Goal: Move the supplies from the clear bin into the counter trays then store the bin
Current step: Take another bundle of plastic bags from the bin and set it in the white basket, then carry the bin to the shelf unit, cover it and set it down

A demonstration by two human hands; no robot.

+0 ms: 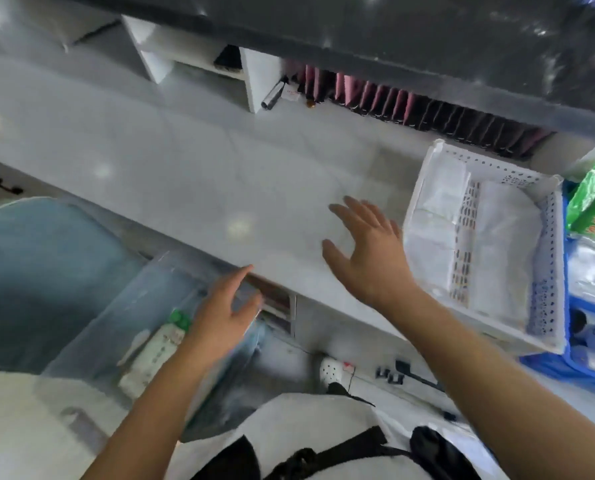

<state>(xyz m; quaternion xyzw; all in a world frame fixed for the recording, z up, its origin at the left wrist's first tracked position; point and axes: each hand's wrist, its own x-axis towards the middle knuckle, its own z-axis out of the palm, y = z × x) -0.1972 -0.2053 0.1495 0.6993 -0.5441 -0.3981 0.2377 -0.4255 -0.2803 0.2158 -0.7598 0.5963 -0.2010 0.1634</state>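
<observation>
— Where is the clear bin (122,327) sitting?
— Below the counter's (185,188) near edge, a white bottle (154,351) lying inside; the left hand (219,317) is hovering above it, fingers loosely spread, holding nothing.
— And the right hand (368,254)?
— Splaying open over the counter, empty, just beside the white tray (545,178) at the right end.

bright, even light from above; round glare spots on the glossy counter (192,188) and the dark shelf (410,32). motion blur softens the whole frame, wide-angle bending at the edges, shadows faint.
</observation>
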